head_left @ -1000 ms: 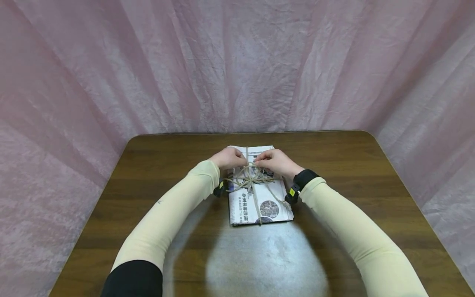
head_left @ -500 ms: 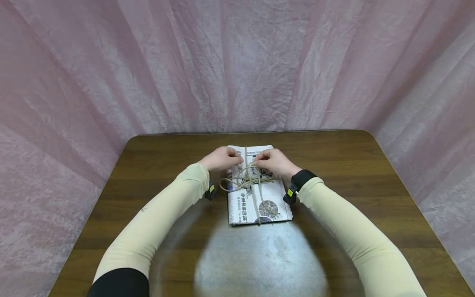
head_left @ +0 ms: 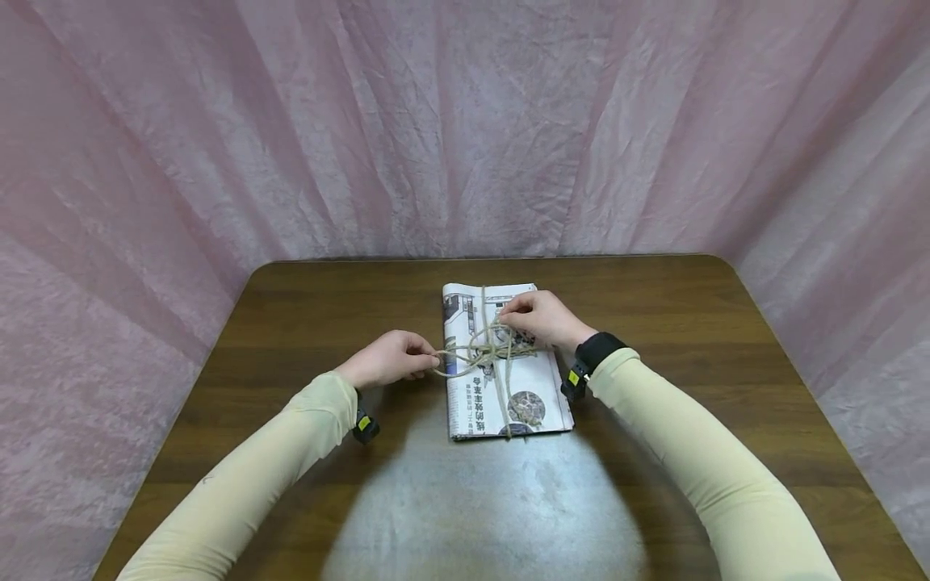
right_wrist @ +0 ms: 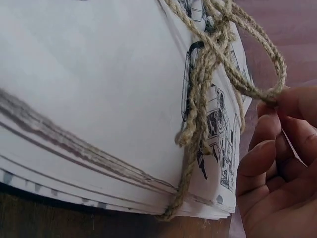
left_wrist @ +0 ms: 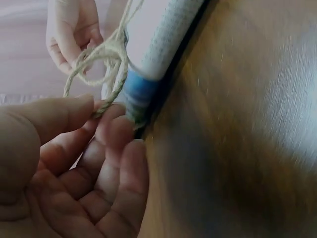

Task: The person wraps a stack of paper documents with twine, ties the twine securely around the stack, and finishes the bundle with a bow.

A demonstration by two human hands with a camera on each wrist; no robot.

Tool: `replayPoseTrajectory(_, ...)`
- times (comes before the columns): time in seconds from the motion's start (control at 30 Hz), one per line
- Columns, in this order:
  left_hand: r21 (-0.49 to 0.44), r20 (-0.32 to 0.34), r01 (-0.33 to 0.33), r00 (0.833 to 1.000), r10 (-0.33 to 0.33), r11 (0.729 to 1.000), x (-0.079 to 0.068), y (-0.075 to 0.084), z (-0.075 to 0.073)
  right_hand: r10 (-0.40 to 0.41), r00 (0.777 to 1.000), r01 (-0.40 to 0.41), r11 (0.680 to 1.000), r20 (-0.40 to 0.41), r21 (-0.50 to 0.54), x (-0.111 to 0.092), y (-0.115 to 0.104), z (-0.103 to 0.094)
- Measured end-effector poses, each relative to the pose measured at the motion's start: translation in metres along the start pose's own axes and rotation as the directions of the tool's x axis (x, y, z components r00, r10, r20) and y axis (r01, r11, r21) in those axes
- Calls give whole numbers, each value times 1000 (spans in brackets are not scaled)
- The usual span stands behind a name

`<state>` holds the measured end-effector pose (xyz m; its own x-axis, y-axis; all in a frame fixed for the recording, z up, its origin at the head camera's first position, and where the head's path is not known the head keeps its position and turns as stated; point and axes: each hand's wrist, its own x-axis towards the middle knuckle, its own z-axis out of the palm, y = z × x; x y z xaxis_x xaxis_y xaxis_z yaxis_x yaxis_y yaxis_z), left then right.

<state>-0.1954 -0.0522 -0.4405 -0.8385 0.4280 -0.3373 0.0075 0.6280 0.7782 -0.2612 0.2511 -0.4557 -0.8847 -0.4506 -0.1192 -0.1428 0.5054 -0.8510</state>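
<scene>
A stack of folded newspapers [head_left: 472, 403] lies on the table, tied crosswise with jute twine [head_left: 501, 387] that forms a bow near the middle. Off the stack's left edge, my left hand [head_left: 392, 357] pinches a loop of the twine [left_wrist: 119, 82] between thumb and forefinger. Over the upper right part of the stack, my right hand [head_left: 541, 316] pinches another twine loop [right_wrist: 277, 69] between thumb and fingertip. Loose twine ends [right_wrist: 198, 119] hang by the knot in the right wrist view. The newspaper's layered edge [right_wrist: 99, 173] shows there too.
The brown wooden table [head_left: 334, 298] has rounded far corners, and light reflects off its front part. Pink curtains [head_left: 465, 129] hang behind and at both sides. Each wrist wears a black camera strap [head_left: 597, 349].
My left hand has moved left and toward me, from above the knot to the stack's left side, and now pinches a loop there. The right hand stays nearly in place.
</scene>
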Motion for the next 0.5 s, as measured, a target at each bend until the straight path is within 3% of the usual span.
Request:
replayPoseTrajectory(0.27,-173,-52,9,998,-18,985,-9,-11,5,105,992,-98,991,-72,92,-3,1,0)
replayPoseTrajectory(0.5,-222,-36,36,998,-45,974,-20,-15,6,220,967,-190,958,-127,214,-4,7,-3)
